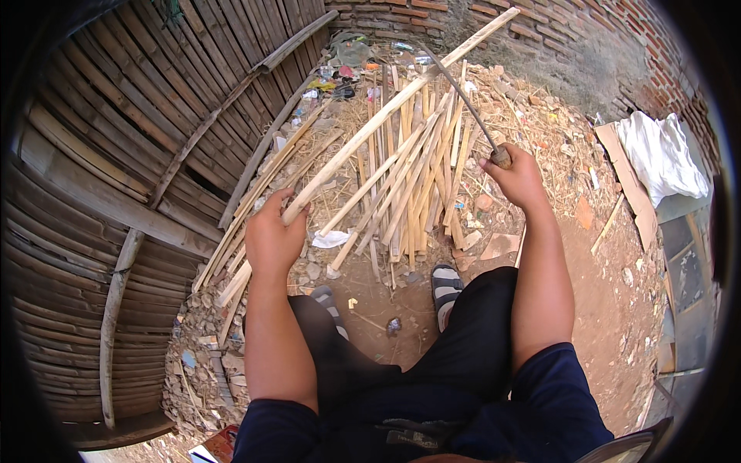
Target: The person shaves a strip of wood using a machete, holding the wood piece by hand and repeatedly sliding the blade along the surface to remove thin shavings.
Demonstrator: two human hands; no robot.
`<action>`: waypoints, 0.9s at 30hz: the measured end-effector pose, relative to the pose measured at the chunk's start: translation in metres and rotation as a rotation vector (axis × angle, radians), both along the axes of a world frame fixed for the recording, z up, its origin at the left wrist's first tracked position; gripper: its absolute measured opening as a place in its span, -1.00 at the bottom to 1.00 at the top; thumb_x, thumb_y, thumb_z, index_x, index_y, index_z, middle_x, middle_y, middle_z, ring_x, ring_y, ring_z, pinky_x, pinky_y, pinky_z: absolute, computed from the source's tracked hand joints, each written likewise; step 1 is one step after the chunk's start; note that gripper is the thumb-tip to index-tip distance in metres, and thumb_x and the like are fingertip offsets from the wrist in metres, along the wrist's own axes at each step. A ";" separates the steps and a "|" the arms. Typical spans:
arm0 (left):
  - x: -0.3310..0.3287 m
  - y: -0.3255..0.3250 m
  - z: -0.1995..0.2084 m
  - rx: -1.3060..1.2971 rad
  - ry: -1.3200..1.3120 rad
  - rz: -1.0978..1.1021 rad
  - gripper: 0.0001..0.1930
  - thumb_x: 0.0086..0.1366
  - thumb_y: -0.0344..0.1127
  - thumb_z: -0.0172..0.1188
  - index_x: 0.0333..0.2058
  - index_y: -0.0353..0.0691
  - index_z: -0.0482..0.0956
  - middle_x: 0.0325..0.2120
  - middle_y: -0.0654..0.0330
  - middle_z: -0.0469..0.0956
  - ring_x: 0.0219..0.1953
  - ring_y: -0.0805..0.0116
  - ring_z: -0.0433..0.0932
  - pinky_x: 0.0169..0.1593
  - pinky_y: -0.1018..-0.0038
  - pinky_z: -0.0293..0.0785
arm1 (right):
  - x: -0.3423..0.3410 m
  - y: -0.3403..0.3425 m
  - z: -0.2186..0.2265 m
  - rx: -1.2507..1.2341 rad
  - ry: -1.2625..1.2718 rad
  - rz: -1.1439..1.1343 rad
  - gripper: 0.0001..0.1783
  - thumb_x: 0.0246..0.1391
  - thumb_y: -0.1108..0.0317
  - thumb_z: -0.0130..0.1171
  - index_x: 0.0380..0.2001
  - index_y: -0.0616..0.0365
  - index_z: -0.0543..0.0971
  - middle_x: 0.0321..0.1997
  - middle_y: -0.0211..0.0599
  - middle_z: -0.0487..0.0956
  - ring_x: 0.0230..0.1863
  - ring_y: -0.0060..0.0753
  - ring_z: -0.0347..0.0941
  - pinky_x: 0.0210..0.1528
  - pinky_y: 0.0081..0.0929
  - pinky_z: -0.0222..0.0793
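Observation:
My left hand (278, 235) is closed round the near end of a long, pale wooden stick (374, 119), which slants up and away to the right. In my right hand (515, 177) is the wooden handle of a long-bladed knife (473, 109), its thin dark blade pointing away to the upper left. The blade crosses the stick in view near the stick's far part; whether they touch I cannot tell. Beneath them lies a loose pile of pale wooden sticks (417, 177) on the ground, fanned out and overlapping.
A slatted bamboo wall (93, 100) rises on the left, with more sticks (266, 185) along its foot. At the back stands a brick wall (540, 46). Rubble and litter cover the ground. A cardboard sheet (627, 185) and a white sack (660, 158) lie at the right.

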State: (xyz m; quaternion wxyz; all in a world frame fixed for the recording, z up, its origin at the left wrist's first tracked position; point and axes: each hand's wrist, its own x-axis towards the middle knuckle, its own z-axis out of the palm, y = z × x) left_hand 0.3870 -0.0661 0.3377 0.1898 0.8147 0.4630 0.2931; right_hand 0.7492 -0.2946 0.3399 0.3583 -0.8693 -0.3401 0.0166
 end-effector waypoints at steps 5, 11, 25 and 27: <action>0.005 -0.002 -0.007 -0.026 -0.066 -0.034 -0.57 0.24 -0.14 0.50 0.07 -0.07 0.75 -0.34 -0.04 0.78 -0.24 -0.05 0.78 -0.15 0.21 0.65 | -0.028 0.007 0.017 -0.151 0.021 0.254 -0.52 0.09 0.08 0.56 -0.12 0.26 0.70 -0.30 0.07 0.71 -0.22 0.09 0.67 -0.08 -0.10 0.55; 0.001 -0.002 -0.010 0.046 -0.001 -0.022 -0.57 0.24 -0.14 0.50 0.06 -0.09 0.76 -0.35 -0.04 0.78 -0.27 -0.05 0.78 -0.18 0.22 0.65 | -0.061 0.024 0.020 -0.220 -0.101 0.575 -0.62 -0.02 0.19 0.62 -0.22 0.17 0.71 -0.36 -0.02 0.69 -0.28 0.10 0.63 -0.20 -0.13 0.51; 0.002 0.002 -0.011 0.001 -0.097 -0.026 -0.57 0.24 -0.15 0.50 0.07 -0.08 0.75 -0.34 -0.03 0.79 -0.29 -0.03 0.79 -0.19 0.23 0.64 | -0.021 0.004 0.010 -0.094 -0.006 0.220 -0.53 0.12 0.08 0.55 -0.09 0.23 0.73 -0.30 0.04 0.72 -0.26 0.01 0.69 -0.13 -0.11 0.56; 0.003 0.001 -0.012 -0.029 -0.098 -0.024 -0.57 0.25 -0.14 0.50 0.07 -0.08 0.75 -0.35 -0.02 0.78 -0.29 -0.03 0.79 -0.19 0.23 0.64 | -0.040 0.011 0.019 -0.186 0.006 0.353 -0.53 0.07 0.09 0.57 -0.07 0.17 0.74 -0.24 0.04 0.74 -0.18 0.12 0.69 -0.05 -0.05 0.56</action>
